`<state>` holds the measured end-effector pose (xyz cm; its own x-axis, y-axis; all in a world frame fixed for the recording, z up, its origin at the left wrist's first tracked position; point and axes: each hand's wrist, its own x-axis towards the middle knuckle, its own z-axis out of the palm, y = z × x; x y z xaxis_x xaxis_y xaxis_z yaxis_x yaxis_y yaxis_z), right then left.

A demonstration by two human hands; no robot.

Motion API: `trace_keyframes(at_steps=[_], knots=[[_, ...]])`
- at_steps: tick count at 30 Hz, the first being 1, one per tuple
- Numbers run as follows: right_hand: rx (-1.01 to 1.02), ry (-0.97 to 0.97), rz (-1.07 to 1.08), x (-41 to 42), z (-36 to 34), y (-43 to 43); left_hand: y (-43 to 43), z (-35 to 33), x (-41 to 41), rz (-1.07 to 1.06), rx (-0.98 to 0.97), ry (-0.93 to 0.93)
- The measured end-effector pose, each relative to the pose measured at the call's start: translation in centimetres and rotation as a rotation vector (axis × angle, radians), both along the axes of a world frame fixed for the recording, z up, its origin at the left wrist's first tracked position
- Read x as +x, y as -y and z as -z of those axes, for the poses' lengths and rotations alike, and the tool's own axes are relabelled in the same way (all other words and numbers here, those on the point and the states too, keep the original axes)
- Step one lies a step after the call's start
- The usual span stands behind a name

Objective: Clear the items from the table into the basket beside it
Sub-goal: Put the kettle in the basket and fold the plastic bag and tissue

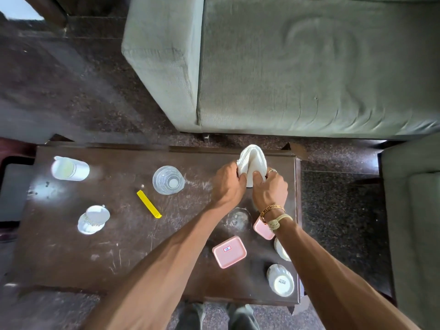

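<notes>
Both hands hold a folded white cloth (252, 158) above the far right part of the dark wooden table (71, 253). My left hand (227, 184) grips its left side and my right hand (270, 189) grips its right side. On the table lie a clear plastic cup (168, 180), a yellow clip (148, 204), a white bottle on its side (70, 168), a tipped white cup (93, 219), a pink lidded box (229, 252), a second pink box (262, 228) partly under my right wrist, and an upturned white bowl (281, 279). No basket is in view.
A grey-green sofa (285, 67) stands just beyond the table, and a matching seat (414, 222) is at the right. A clear glass (238, 219) stands between my forearms. Another white dish (281, 250) shows beside my right arm. Dark speckled floor surrounds the table.
</notes>
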<state>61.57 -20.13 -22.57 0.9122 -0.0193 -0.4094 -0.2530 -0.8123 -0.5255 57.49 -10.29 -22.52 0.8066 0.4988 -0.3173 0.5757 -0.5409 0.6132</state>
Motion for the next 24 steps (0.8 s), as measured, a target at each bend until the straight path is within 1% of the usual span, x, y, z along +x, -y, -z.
trace_keyframes(at_steps=[2, 6, 8, 10, 12, 19, 24], knots=[[0.033, 0.033, 0.020, -0.1, -0.3, 0.1, 0.0, 0.1, -0.2, -0.012, 0.013, 0.050], [0.137, 0.148, 0.034, 0.2, -1.9, 0.0, -0.2, -0.7, -0.1, -0.018, 0.022, 0.228], [0.140, 0.167, 0.009, 0.6, -2.4, 0.0, -0.4, -1.1, 0.2, -0.006, 0.081, 0.260], [0.091, 0.137, -0.033, 1.1, -2.5, 0.0, -0.7, -1.4, 0.6, -0.002, 0.131, 0.256], [0.039, 0.109, -0.057, 1.3, -2.7, 0.0, -0.8, -1.6, 0.8, 0.012, 0.138, 0.232], [-0.037, 0.075, -0.090, 0.6, -1.8, 0.4, -0.5, -0.9, 0.1, 0.022, 0.031, 0.166], [-0.024, 0.119, -0.110, 0.7, -1.8, 0.7, -0.5, -1.1, 0.3, 0.010, 0.002, 0.189]])
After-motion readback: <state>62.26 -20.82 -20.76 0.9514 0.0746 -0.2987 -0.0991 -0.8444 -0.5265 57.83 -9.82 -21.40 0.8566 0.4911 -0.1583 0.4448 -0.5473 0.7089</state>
